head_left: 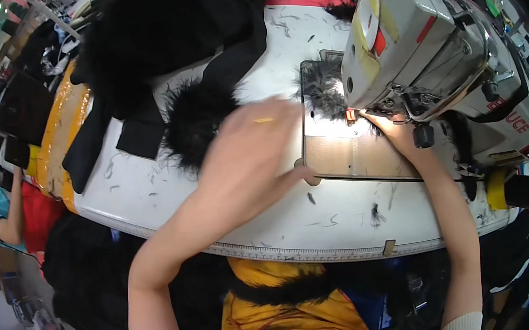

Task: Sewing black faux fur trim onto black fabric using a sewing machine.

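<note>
My left hand (242, 144), smeared by motion, is over the white sewing table beside a tuft of black fur (198, 117). Its thumb stands apart from the fingers, and I see nothing held in it. A small yellow strip shows on the back of that hand. Close to the lit needle area of the sewing machine (394, 34) is my right hand (394, 131), its fingers mostly hidden behind the machine head. Dark grey fur (323, 87) lies on the plate by the presser foot (351, 115).
Black furry fabric (174, 33) is heaped at the back left of the table (272, 224). Loose fur bits are scattered over the top. A measuring tape (290, 255) runs along the front edge. Yellow cloth (265, 325) hangs below it. At the far left is another person (0, 213).
</note>
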`<state>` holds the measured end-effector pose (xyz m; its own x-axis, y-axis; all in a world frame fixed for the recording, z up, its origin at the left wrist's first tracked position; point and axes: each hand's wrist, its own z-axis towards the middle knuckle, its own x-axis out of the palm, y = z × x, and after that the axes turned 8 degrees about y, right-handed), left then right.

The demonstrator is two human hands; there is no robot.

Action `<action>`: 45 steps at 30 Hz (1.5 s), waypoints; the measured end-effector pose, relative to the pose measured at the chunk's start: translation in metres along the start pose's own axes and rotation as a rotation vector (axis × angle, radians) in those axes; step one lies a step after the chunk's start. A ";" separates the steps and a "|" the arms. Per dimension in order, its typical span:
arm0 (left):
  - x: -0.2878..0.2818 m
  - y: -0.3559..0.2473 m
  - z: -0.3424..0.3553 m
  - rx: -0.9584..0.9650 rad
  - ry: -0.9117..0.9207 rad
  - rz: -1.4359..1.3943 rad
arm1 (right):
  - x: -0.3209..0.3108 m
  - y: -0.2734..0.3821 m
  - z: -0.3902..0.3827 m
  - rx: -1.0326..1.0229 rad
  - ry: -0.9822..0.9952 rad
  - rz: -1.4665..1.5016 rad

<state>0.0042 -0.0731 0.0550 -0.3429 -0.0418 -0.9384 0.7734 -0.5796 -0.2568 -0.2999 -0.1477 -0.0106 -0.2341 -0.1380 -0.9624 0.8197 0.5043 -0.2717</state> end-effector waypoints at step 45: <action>-0.028 0.000 -0.078 -0.143 0.014 -0.800 | -0.116 0.120 -0.004 -0.645 -0.165 1.005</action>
<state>0.0552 -0.0080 0.0629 -0.8148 0.3516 -0.4609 0.3579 -0.3202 -0.8771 -0.1764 -0.0675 0.0686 0.4672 0.4772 -0.7443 0.1739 0.7758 0.6066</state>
